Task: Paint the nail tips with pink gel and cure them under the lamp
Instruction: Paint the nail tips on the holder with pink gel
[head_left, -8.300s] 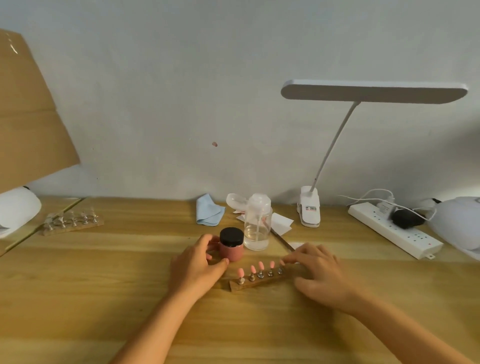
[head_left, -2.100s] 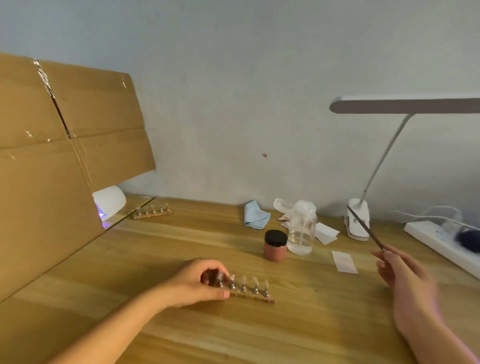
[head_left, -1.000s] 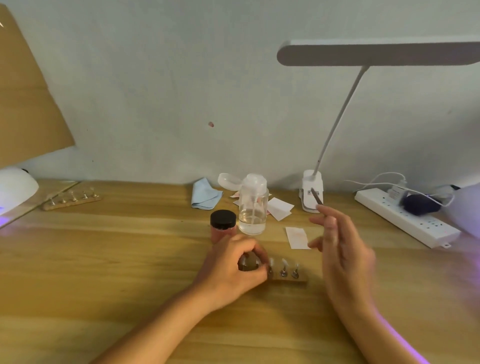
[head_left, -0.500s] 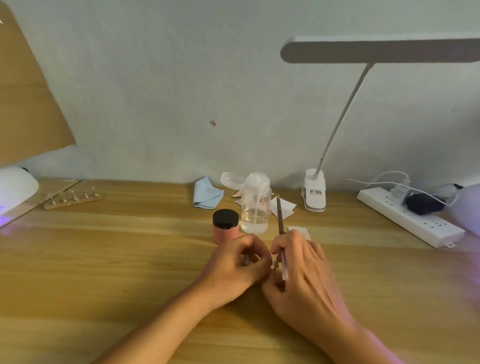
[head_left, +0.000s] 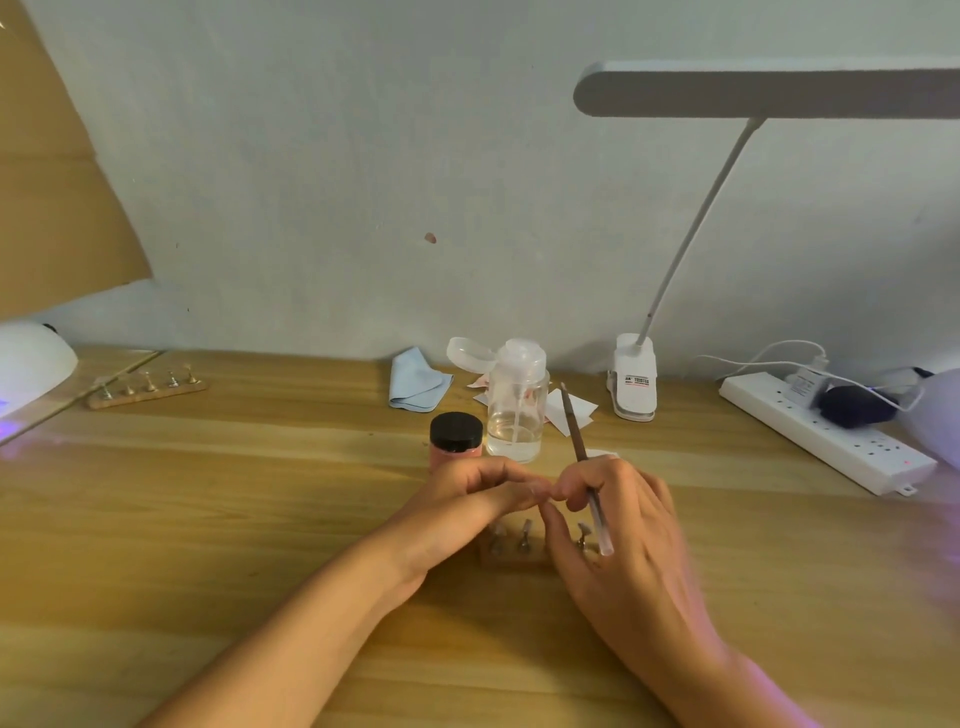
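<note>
The right hand (head_left: 631, 525) keeps a pinching grip on a thin brush (head_left: 583, 464), the handle running between thumb and fingers; its brown end points up and away toward the wall, while its pale end shows below the knuckles, just over the right part of the nail holder (head_left: 519, 552). The left hand (head_left: 470, 506) has its fingers drawn together, fingertips meeting the right hand's fingertips directly above the holder. Whether something small is pinched between them cannot be told; the spot is blurred.

The nail holder, a short wooden strip with metal stands carrying clear nail tips (head_left: 527, 530), lies on the surface right beneath both hands, partly hidden by them.

Just behind the left hand stands the pink gel jar (head_left: 456, 440) with its black lid on, touching or nearly touching a clear pump bottle (head_left: 518, 402) on its right. Behind these lie a blue cloth (head_left: 418, 387) and white paper pieces (head_left: 576, 410). A second holder (head_left: 148, 387) lies well apart at the far left, near a white curing lamp (head_left: 31, 358) glowing violet at its base. A clip-on desk lamp (head_left: 635, 384) and a power strip (head_left: 826, 434) occupy the far right.
</note>
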